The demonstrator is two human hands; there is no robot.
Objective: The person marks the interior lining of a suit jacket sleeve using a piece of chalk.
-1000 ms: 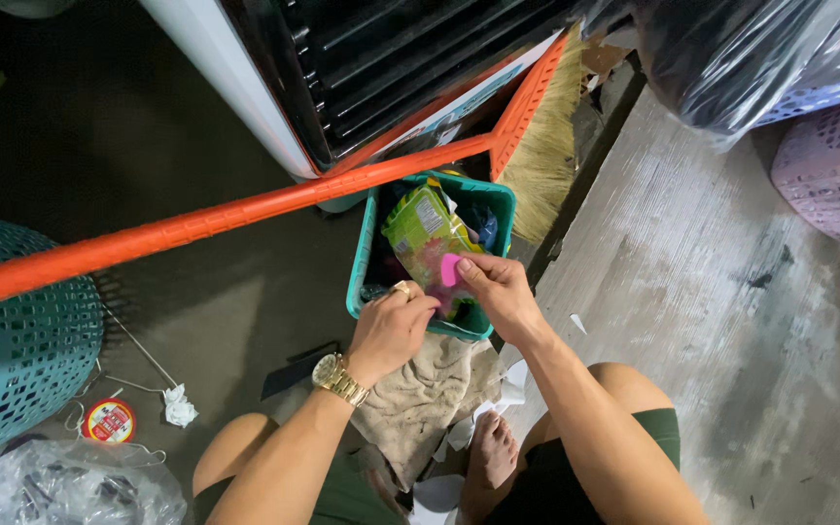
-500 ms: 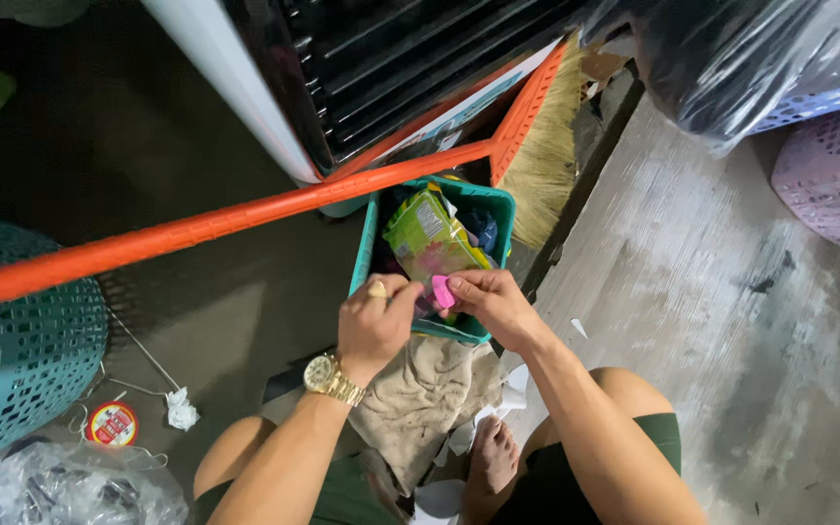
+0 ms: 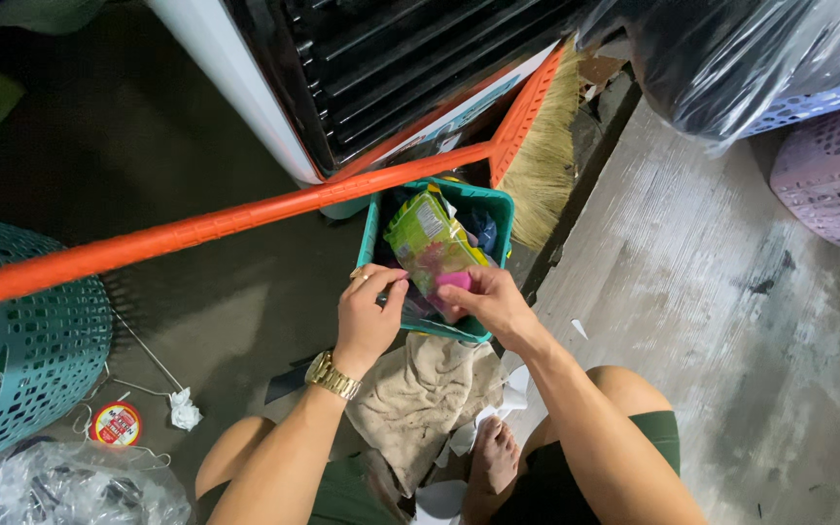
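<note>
2 hands (image 3: 430, 311) on 1 pink item (image 3: 454, 282), prob. pouch.

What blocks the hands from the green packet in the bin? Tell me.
Nothing visible. The right hand already grips a pink item against the green packet; the left hand rests at the teal bin rim beside it.

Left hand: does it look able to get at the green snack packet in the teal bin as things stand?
Probably yes. The left hand is already at the rim of the teal bin, with the green packet lying on top, uncovered. The right hand, pinching a pink item, crowds the packet's lower end, but its upper part looks free.
</note>
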